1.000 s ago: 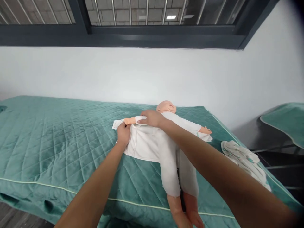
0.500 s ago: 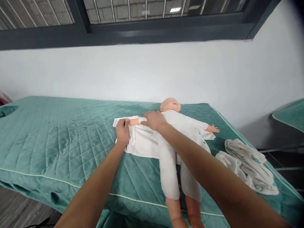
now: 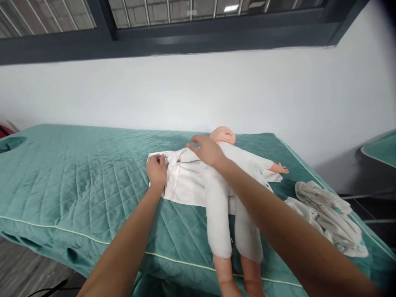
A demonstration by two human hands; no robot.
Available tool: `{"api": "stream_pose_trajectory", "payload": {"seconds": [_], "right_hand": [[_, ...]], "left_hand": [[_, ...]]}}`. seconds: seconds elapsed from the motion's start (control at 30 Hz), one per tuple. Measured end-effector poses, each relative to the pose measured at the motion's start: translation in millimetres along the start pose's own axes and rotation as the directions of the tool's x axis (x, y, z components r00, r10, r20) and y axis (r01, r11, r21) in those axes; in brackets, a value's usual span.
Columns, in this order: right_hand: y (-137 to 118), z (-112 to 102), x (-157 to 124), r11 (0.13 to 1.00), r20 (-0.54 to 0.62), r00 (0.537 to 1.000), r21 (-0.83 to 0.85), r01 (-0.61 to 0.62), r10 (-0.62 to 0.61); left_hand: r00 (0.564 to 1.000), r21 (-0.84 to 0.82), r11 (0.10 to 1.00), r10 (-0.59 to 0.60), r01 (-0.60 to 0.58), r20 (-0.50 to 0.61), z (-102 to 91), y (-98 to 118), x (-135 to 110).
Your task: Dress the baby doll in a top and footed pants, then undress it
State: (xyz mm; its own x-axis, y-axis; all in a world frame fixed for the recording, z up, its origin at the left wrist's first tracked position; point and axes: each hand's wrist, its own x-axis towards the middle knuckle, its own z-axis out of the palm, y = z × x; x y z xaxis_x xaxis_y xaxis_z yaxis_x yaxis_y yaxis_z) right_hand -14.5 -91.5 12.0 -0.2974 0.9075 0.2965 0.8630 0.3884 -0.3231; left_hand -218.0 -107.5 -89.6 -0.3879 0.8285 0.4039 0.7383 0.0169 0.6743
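A baby doll (image 3: pixel 222 134) with a white cloth body lies on its back, its bare lower legs toward me. Spread out from under it is a white baby shirt (image 3: pixel 185 181) with a small coloured print. My left hand (image 3: pixel 156 170) is curled closed on the shirt's sleeve end at the left. The doll's arm on that side is hidden under white cloth. My right hand (image 3: pixel 208 151) hovers at the doll's shoulder with its fingers apart, holding nothing. The doll's other hand (image 3: pixel 279 168) lies bare on the right, above another printed part of the shirt.
Everything lies on a green quilted bed cover (image 3: pixel 93 185) with pale piping. Folded printed baby clothes (image 3: pixel 332 218) rest at the right edge. Behind stand a white wall (image 3: pixel 154 95) and a dark window frame (image 3: pixel 216 35). Another green padded surface (image 3: pixel 382 148) is at the far right.
The doll's hand, bare between my hands before, is now covered by white cloth. My right hand has risen off its arm and opened. My left hand has stayed nearly in place.
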Motion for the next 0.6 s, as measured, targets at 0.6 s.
{"api": "stream_pose_trajectory", "payload": {"seconds": [0.6], "right_hand": [[104.6, -14.5, -125.7, 0.835, -0.299, 0.791, 0.337, -0.436, 0.534]], "left_hand": [[0.961, -0.277, 0.96, 0.118, -0.045, 0.25, -12.3, 56.8, -15.0]]}}
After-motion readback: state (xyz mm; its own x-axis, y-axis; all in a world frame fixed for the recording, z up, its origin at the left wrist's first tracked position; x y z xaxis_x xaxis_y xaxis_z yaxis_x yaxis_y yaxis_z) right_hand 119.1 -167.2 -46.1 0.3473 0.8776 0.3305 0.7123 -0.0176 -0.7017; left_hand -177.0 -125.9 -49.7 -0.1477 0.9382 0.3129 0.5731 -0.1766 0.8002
